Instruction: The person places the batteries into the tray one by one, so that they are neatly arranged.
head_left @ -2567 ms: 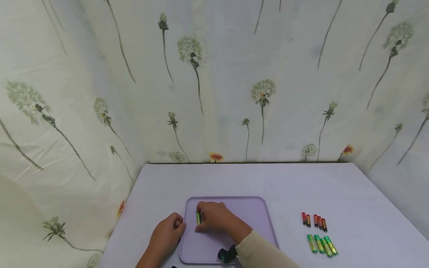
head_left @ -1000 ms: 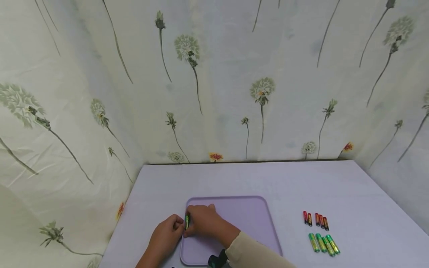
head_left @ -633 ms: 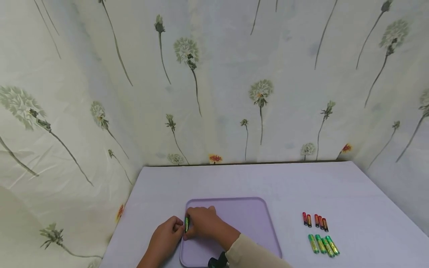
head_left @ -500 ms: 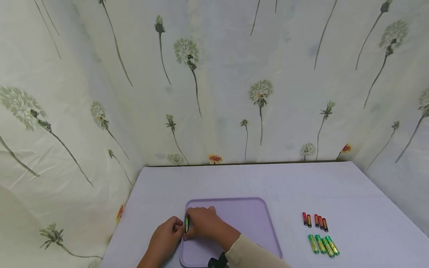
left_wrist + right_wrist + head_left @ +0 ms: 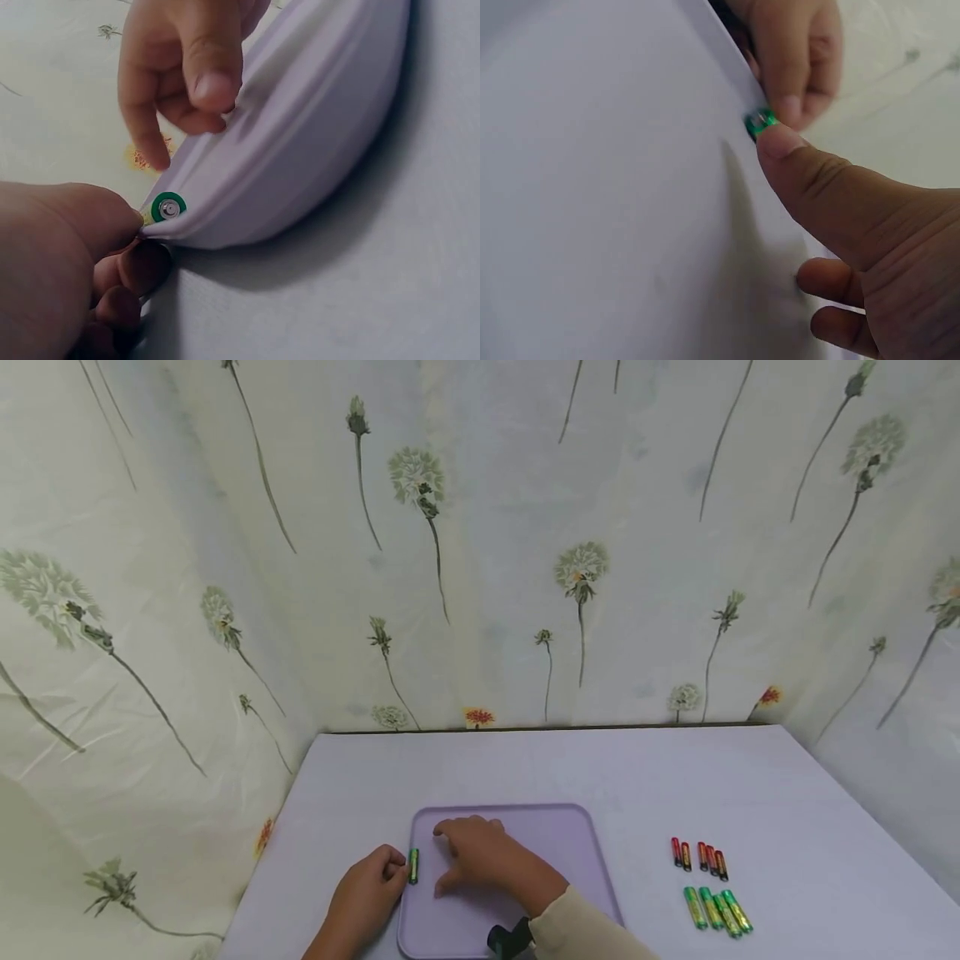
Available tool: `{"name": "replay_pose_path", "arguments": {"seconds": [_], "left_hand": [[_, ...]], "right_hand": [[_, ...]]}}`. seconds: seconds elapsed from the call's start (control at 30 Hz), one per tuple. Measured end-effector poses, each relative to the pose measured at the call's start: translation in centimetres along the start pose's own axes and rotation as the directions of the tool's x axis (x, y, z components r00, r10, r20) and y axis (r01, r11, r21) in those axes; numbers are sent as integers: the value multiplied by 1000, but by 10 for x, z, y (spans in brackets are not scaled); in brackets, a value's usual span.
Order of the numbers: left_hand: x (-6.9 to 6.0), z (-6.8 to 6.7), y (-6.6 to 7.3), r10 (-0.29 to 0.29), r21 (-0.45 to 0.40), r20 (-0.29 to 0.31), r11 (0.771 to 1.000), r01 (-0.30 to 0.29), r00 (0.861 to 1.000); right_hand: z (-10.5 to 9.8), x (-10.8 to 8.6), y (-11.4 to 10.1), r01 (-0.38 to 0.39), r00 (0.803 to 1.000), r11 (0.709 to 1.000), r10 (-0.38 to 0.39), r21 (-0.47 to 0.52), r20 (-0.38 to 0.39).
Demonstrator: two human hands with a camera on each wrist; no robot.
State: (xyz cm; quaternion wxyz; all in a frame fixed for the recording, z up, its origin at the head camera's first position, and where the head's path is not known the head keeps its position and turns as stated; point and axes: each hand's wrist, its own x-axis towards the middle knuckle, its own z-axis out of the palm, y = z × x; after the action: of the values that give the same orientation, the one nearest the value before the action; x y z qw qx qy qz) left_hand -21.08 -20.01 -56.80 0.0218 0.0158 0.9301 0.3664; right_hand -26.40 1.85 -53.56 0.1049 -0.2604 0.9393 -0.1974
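Just frees green battery [image 5: 414,866] from right hand [image 5: 483,864], now spread near it over purple tray [image 5: 558,852]; leaves it lying inside along left rim, so looks placed. Pinches that rim with left hand [image 5: 365,892]. Leaves 4 green batteries [image 5: 694,907] and 5 red batteries [image 5: 702,856] on table [image 5: 645,777].

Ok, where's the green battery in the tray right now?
In the head view, the green battery lies along the left rim of the purple tray, next to the left hand, with the right hand to its right.
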Motion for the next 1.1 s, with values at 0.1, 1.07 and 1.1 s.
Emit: {"name": "replay_pose_path", "arguments": {"seconds": [0.1,1.07,1.1], "left_hand": [[0,0,-1,4,5,-9,1000,-4,1000],[-2,0,3,-19,14,-8,1000,19,1000],[-2,0,3,-20,13,-6,1000,20,1000]], "right_hand": [[-8,-8,8,5,1000,1000,-5,-1,-27],[-41,-87,86,-126,972,983,149,134,-179],[-43,-89,88,-144,969,979,169,141,-181]]}}
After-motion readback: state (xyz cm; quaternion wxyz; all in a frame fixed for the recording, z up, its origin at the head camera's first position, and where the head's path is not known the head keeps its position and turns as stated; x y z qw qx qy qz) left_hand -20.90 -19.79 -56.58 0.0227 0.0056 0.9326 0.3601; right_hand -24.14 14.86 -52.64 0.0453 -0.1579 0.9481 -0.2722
